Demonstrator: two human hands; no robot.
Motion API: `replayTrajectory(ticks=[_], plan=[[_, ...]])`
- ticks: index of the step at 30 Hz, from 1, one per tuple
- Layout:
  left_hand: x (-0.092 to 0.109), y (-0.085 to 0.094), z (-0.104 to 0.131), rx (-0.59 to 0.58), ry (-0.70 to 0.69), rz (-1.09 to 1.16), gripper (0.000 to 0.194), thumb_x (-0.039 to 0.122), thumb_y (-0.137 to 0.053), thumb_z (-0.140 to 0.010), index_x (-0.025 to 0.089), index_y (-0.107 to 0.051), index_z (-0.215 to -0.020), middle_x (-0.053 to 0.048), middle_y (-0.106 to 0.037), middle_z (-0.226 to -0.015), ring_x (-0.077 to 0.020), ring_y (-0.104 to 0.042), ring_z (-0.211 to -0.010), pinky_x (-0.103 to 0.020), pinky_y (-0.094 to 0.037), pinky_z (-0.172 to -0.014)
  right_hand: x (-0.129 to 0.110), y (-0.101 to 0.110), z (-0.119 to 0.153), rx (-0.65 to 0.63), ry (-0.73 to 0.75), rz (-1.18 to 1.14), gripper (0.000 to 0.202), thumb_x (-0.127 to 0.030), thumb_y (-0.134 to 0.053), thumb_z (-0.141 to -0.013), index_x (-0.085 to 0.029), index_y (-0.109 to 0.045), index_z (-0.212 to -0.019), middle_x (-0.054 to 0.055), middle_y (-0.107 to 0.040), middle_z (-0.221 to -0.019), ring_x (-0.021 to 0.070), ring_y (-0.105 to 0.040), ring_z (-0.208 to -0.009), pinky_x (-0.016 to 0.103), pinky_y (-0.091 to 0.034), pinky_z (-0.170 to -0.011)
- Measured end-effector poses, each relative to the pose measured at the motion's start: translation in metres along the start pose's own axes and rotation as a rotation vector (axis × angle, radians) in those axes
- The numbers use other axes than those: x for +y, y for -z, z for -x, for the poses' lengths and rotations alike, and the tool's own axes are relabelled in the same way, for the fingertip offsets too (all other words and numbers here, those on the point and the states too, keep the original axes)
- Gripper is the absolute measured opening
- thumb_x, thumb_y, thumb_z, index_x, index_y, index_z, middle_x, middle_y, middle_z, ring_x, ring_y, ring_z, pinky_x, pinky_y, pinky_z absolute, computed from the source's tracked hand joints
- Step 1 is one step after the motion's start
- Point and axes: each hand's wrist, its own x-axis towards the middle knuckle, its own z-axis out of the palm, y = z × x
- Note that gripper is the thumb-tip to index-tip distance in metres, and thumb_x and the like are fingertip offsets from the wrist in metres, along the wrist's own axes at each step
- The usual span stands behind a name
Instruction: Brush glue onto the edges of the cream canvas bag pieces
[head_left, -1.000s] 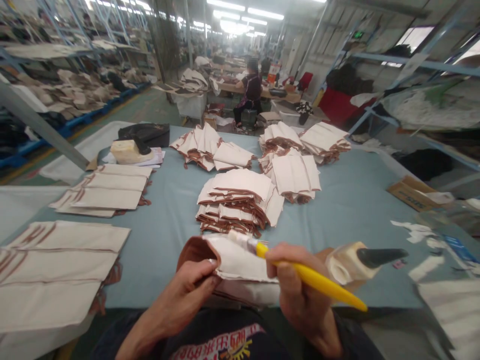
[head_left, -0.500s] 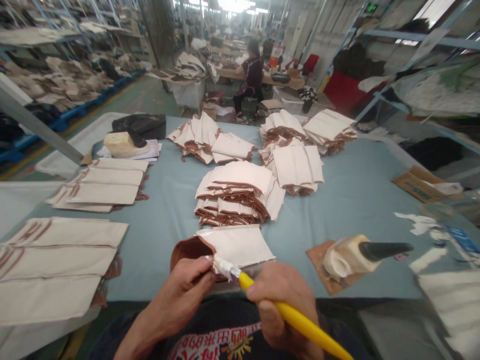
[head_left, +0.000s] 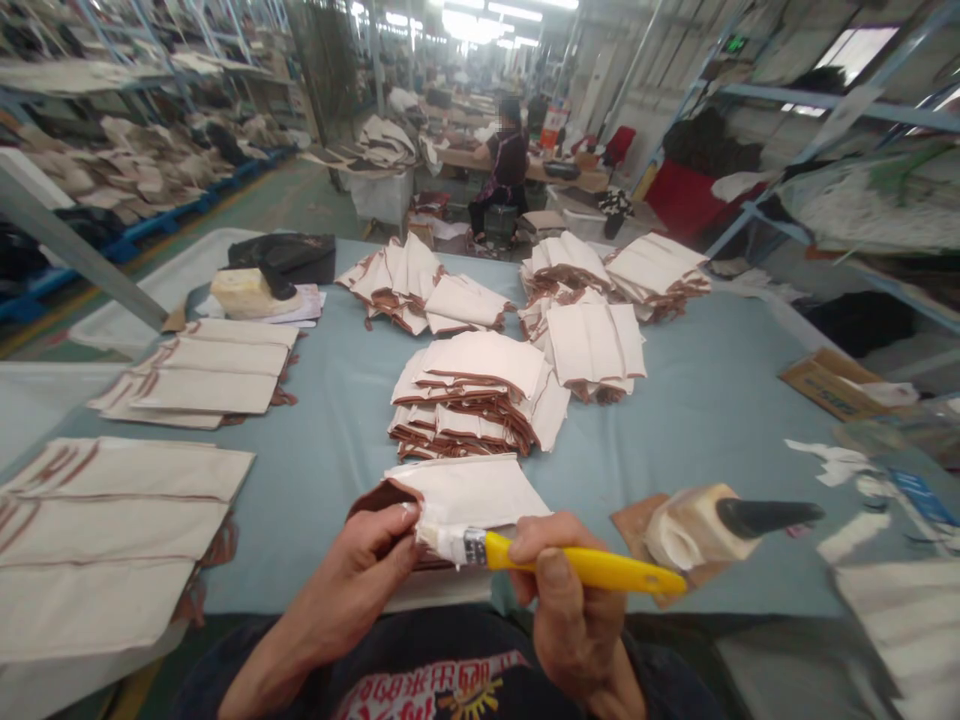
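My left hand (head_left: 367,570) pinches the near edge of a cream fabric piece (head_left: 472,488) whose brown underside (head_left: 379,497) is folded up beside my fingers. In my right hand (head_left: 574,600) is a yellow-handled paintbrush (head_left: 585,566), its handle lying nearly level. White paste covers the bristles, which touch the piece's edge close to my left fingertips. Just beyond lies a stack of cream pieces with brown edges (head_left: 472,390). To the right, a cut-open plastic container with a black handle (head_left: 697,525) stands tilted on a brown scrap.
More cream pieces lie in piles at the back (head_left: 596,345) and at the left (head_left: 127,540). A yellowish block (head_left: 244,292) sits by a black cloth at the far left. A cardboard box (head_left: 832,385) is near the right edge. Farther off, a person (head_left: 506,165) sits at another table.
The brush has swung from a steep slant to nearly level, and my right hand has turned with it. My left hand still pinches the piece, slightly shifted left.
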Motion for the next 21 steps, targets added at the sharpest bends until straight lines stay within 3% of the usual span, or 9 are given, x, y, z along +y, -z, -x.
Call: replayTrajectory(ticks=[4,8,11,17,21], plan=[[0.001,-0.001,-0.004,0.01,0.001,0.009,0.031,0.036,-0.061,-0.098,0.017,-0.077,-0.079,-0.003,-0.076,-0.079,-0.02,-0.066,-0.077,-0.023,-0.05,-0.071,-0.004,-0.009,-0.008,0.05,0.021,-0.109,0.03,-0.037,-0.052,-0.11,-0.022,-0.071,-0.092,-0.005,-0.054,-0.057,0.0099,-0.049,-0.042,0.02,-0.039,-0.041],[-0.001,0.001,-0.008,0.014,0.007,0.074,0.029,0.038,-0.066,-0.097,0.016,-0.082,-0.087,-0.003,-0.076,-0.08,-0.0202,-0.067,-0.078,-0.023,-0.05,-0.071,-0.003,-0.007,-0.013,-0.012,-0.006,-0.098,0.03,-0.039,-0.056,-0.109,-0.021,-0.072,-0.091,-0.005,-0.055,-0.056,0.0092,-0.049,-0.043,0.019,-0.039,-0.042],[-0.003,0.005,-0.012,0.048,0.027,0.097,0.031,0.042,-0.067,-0.097,0.016,-0.084,-0.093,-0.004,-0.078,-0.085,-0.0211,-0.067,-0.082,-0.025,-0.052,-0.075,0.003,-0.003,-0.017,0.088,-0.038,-0.187,0.033,-0.042,-0.054,-0.11,-0.022,-0.072,-0.091,-0.005,-0.053,-0.053,0.0089,-0.047,-0.041,0.017,-0.037,-0.04],[0.007,0.002,-0.023,0.019,0.138,0.407,0.038,0.051,-0.077,-0.091,0.018,-0.084,-0.108,-0.006,-0.081,-0.094,-0.0226,-0.069,-0.084,-0.026,-0.053,-0.074,0.016,-0.016,-0.025,0.128,-0.347,-0.487,0.042,-0.057,-0.055,-0.106,-0.023,-0.067,-0.084,-0.01,-0.042,-0.043,0.0077,-0.038,-0.036,0.015,-0.038,-0.04],[0.017,-0.004,-0.026,-0.01,0.11,0.465,0.037,0.049,-0.083,-0.088,0.02,-0.085,-0.11,-0.004,-0.081,-0.092,-0.0205,-0.069,-0.086,-0.024,-0.053,-0.077,0.024,-0.022,-0.035,0.203,-0.354,-0.428,0.044,-0.063,-0.063,-0.101,-0.022,-0.066,-0.085,-0.009,-0.048,-0.046,0.0098,-0.049,-0.04,0.019,-0.048,-0.045]])
